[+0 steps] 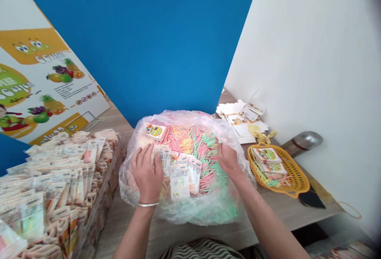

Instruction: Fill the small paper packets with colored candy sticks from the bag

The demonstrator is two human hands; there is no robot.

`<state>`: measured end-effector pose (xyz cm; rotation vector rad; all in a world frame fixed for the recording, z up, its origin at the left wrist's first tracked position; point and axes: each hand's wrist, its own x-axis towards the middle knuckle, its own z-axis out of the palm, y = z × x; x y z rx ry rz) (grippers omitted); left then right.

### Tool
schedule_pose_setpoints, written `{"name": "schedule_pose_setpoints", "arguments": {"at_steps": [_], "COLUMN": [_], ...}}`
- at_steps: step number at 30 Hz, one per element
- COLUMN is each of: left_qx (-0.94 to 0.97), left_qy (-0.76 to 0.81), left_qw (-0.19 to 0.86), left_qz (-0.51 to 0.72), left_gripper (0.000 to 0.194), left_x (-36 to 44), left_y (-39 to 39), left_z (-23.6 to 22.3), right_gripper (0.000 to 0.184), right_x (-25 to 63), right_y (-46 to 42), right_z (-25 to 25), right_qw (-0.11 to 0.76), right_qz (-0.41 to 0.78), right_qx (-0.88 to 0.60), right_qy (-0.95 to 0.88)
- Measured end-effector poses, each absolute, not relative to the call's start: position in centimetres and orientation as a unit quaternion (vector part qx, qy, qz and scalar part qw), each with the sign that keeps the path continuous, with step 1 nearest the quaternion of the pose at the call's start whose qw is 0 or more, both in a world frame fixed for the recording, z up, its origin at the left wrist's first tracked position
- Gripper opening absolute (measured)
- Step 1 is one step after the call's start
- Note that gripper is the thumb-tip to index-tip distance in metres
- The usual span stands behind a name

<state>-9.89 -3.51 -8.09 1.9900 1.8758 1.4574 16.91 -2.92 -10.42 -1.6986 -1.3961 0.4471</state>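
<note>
A clear plastic bag lies open on the table, filled with thin pink, yellow and green candy-like sticks. Several printed sachets rest on the sticks, and a stack of small printed cards or packets sits at the bag's back left. My left hand, with a bangle at the wrist, lies over the bag's left side beside the sachets, its fingers stretched out. At the bag's right side, my right hand touches the sticks by the plastic edge; its fingers are mostly hidden.
A bin packed with filled sachets stands at left. To the right are a yellow basket with packets, a metal cylinder, a dark flat object and white cardboard pieces. A blue panel rises behind.
</note>
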Motion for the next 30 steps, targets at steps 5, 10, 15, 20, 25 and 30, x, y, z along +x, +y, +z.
{"name": "schedule_pose_setpoints", "arguments": {"at_steps": [5, 10, 15, 20, 25, 30], "left_qx": [0.499, 0.261, 0.406, 0.704, 0.746, 0.743], "left_qy": [0.504, 0.361, 0.404, 0.609, 0.613, 0.602], "left_qw": [0.464, 0.757, 0.674, 0.168, 0.049, 0.049], "left_qz": [0.531, 0.478, 0.466, 0.325, 0.256, 0.289], "left_gripper": [0.049, 0.061, 0.065, 0.030, 0.022, 0.026], "left_x": [-4.5, -0.4, -3.0, -7.3, -8.0, -7.9], "left_y": [-7.2, -8.2, -8.8, -9.5, -9.5, -9.3], "left_z": [-5.3, -4.9, -5.4, -7.6, -8.9, -9.7], "right_gripper": [0.030, 0.039, 0.039, 0.037, 0.027, 0.015], "right_x": [11.7, 7.9, 8.6, 10.3, 10.1, 8.8], "right_y": [-4.8, -6.5, -7.0, -6.8, -6.5, -6.3], "right_z": [-7.8, -7.1, -6.5, -6.7, -7.8, -8.4], "right_qw": [0.608, 0.616, 0.587, 0.574, 0.424, 0.249], "right_qz": [0.300, 0.414, 0.341, 0.375, 0.336, 0.250], "right_qx": [-0.574, -0.499, -0.491, -0.533, -0.592, -0.645], "right_qy": [-0.459, -0.448, -0.546, -0.496, -0.597, -0.678]}}
